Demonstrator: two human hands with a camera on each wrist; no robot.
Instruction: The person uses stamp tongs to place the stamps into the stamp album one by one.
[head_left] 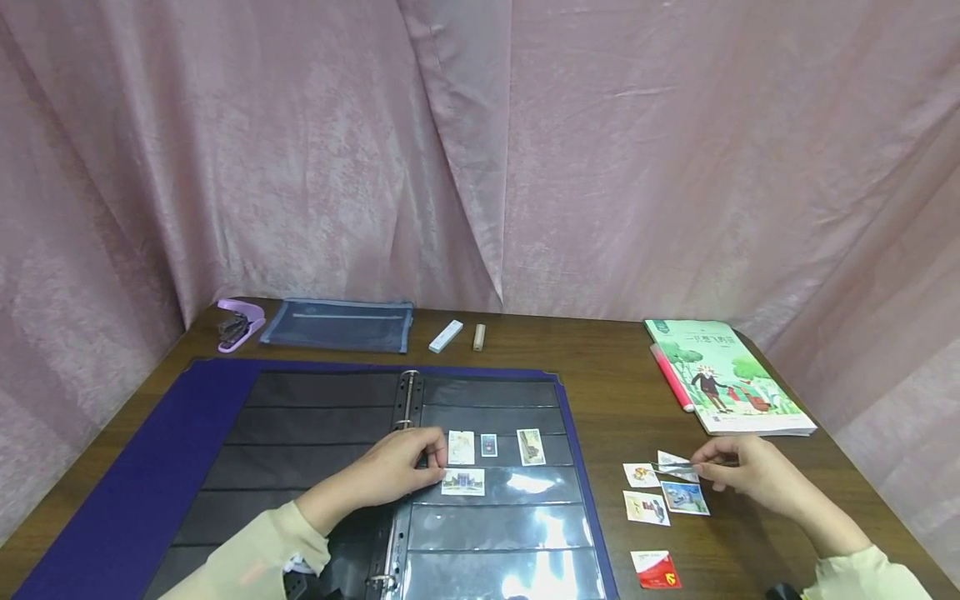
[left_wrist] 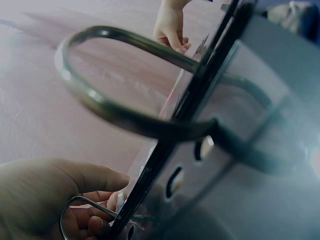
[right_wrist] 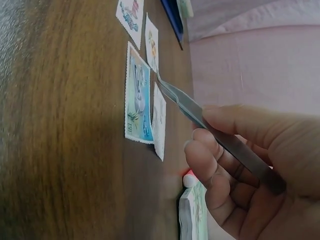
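Observation:
My left hand [head_left: 397, 467] is at the inner edge of the stamp album's right page [head_left: 495, 529]. Its thumb and curled fingers pinch the edge of a clear pocket strip, beside a stamp with a building [head_left: 462, 482]. Three more stamps, one of them small and blue [head_left: 489, 446], sit in the row above. My right hand [head_left: 750, 475] grips metal tweezers [right_wrist: 200, 117]; their tips are right at the edge of a small white stamp [right_wrist: 152, 42]. Close by lie a blue landscape stamp [right_wrist: 138, 97], a pale tilted stamp [right_wrist: 158, 122] and another stamp [head_left: 647, 507].
A red and white stamp [head_left: 656, 569] lies nearer the front. Beyond the right hand are a green book [head_left: 731, 379] and a red pen [head_left: 672, 379]. Along the back lie a purple stapler [head_left: 240, 325], a blue mesh pouch [head_left: 337, 325], a white block [head_left: 446, 336] and a small beige piece [head_left: 479, 337].

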